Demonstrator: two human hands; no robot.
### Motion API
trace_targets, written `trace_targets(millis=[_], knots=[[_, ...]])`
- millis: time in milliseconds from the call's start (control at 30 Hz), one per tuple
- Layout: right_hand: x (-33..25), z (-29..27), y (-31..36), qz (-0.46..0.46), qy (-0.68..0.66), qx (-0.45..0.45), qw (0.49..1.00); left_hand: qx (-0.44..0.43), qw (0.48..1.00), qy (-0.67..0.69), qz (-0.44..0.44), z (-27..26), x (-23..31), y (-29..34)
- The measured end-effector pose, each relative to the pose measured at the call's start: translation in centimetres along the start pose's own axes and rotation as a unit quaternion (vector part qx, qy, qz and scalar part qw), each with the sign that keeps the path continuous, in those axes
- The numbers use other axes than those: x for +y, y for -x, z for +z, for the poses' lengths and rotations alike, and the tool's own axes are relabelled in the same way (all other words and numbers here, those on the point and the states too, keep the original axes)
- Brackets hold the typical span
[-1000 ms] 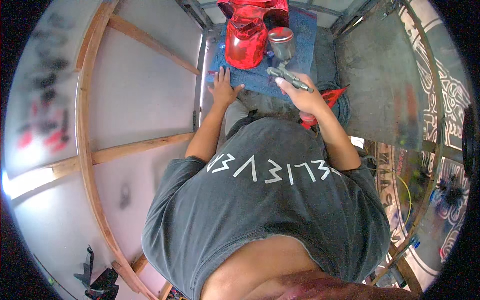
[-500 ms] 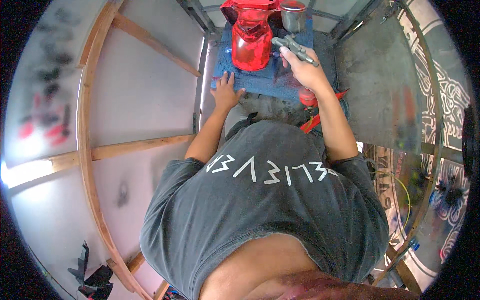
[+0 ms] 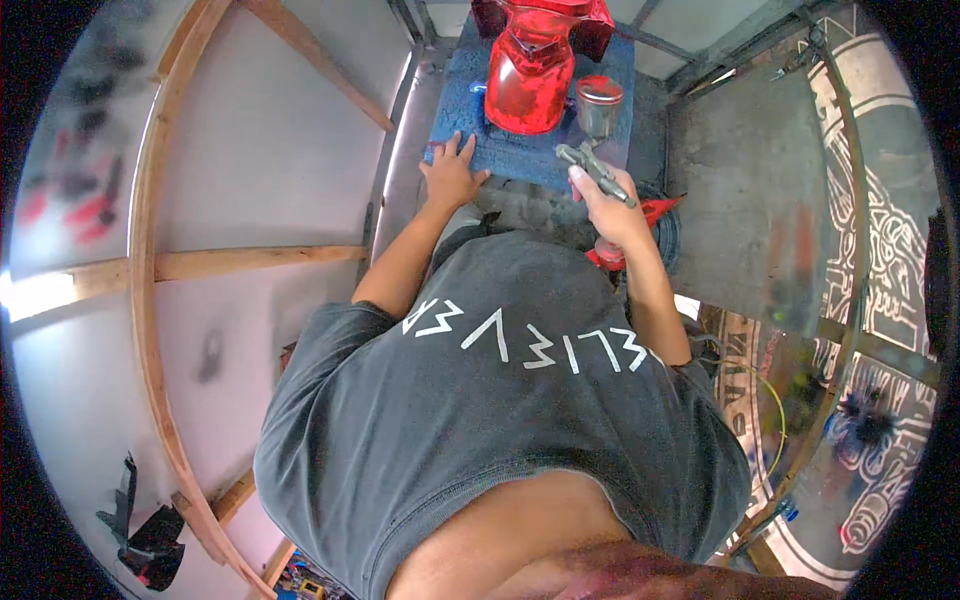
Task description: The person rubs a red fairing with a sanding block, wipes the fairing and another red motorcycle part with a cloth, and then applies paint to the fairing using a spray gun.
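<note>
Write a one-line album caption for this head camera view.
Left hand flat on a blue cloth-covered stand beside a glossy red moulded part; right hand gripping a metal spray gun.

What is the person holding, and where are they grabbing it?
The right hand holds a spray gun by its handle, metal cup on top. The left hand holds nothing; it rests flat on the blue cloth beside the red part.

I am in a makeshift paint-spraying booth: pale sheeting (image 3: 250, 180) stretched over a bare timber frame (image 3: 150, 300) beside the blue-covered desk (image 3: 500, 150), overspray smudges on that sheeting, and a glossy red panel (image 3: 530, 65) on the desk.
</note>
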State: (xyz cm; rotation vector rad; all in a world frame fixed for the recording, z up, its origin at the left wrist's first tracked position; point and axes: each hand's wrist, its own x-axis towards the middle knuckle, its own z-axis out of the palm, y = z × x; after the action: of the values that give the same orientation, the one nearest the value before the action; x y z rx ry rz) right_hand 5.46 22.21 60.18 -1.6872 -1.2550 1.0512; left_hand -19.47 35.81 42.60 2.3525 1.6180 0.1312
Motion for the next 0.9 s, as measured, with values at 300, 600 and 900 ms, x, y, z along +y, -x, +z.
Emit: trace_targets(millis=[300,600,900], knots=[[-1.3,-0.4,-2.2,-0.071,-0.082,0.073,0.991,-0.015,0.999,-0.028,0.015,-0.3,0.2,0.2],[-4.0,-0.7,-4.4,-0.004,-0.052,0.092,0.994,-0.004,0.998,-0.013,0.055,-0.5,-0.3,0.6],[-1.6,2.2,1.9,0.06,-0.021,0.065,0.996,-0.024,0.997,-0.022,0.077,-1.1,-1.2,0.4]])
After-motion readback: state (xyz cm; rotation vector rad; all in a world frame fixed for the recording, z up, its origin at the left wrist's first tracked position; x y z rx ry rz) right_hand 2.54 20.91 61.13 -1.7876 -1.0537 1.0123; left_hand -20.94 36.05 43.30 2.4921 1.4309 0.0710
